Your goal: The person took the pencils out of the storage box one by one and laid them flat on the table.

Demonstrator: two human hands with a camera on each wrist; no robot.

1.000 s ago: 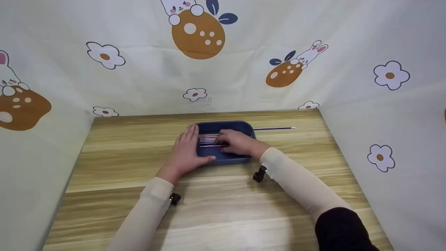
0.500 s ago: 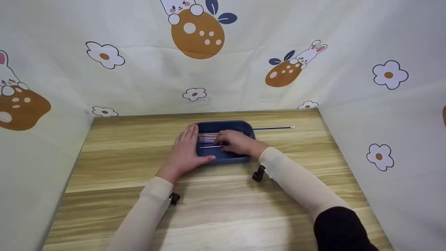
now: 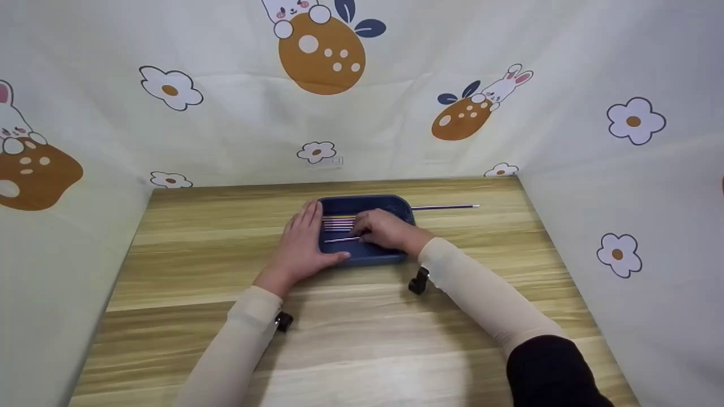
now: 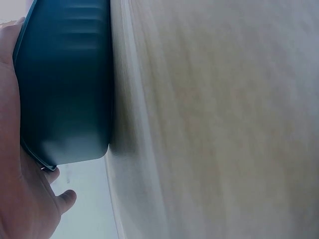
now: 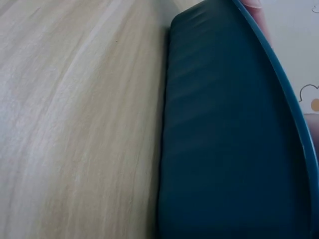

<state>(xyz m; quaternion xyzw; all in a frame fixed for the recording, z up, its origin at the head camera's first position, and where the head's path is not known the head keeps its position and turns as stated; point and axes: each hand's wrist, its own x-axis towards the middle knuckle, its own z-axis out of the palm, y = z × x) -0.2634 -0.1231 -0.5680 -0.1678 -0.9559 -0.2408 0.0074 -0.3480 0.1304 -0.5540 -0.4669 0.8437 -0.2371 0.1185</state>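
Note:
In the head view a dark blue tray (image 3: 367,262) stands on the table with several slim, shiny striped pencils (image 3: 338,223) lying side by side in it. My left hand (image 3: 302,243) rests on its left end, fingers extended along the rim and thumb on the front edge. Inside the tray my right hand (image 3: 387,230) pinches one pencil (image 3: 339,239) between thumb and fingers, apart from the row and slightly slanted. The hand hides that pencil's right part. The left wrist view shows the tray's outer wall (image 4: 70,99) beside the left hand (image 4: 20,164).
Another pencil (image 3: 447,207) with a white end extends from the tray's right side over the wooden table (image 3: 362,339). Its left end is hidden. Patterned cloth (image 3: 237,124) encloses the table at the back and sides. In the right wrist view the tray's long wall (image 5: 224,124) fills much of the frame.
The pencil in my right hand has shifted slightly toward the front of the tray, its left end lower, widening the gap to the row. My left hand has stayed in place.

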